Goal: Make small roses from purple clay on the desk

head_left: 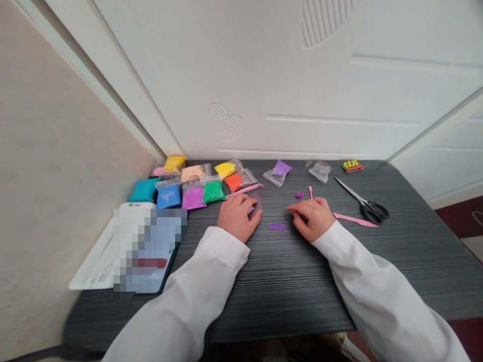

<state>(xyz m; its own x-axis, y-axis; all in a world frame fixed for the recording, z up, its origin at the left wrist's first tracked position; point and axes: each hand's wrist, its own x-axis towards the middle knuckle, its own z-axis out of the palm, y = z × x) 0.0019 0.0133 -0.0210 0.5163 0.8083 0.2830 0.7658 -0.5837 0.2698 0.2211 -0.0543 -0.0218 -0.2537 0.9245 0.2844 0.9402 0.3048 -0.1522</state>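
My left hand (238,217) curls over a clear round plastic dish (256,202) holding purple bits, and its fingers seem to grip the dish. My right hand (311,217) rests curled on the dark table (279,291), a purple clay scrap (290,217) at its fingertips. A small pink stick (310,192) rises behind its fingers, held or merely behind them, I cannot tell. Flat purple clay discs (276,227) lie between my hands. Pink tweezers (245,188) lie just beyond my left hand, and a small purple clay flower (299,195) lies beyond my right.
Several bags of coloured clay, including a blue bag (168,195), crowd the far left. A pink clay knife (354,219) and black-handled scissors (364,203) lie to the right. A blurred white object (147,249) sits at the left edge, and a white door (287,90) stands behind.
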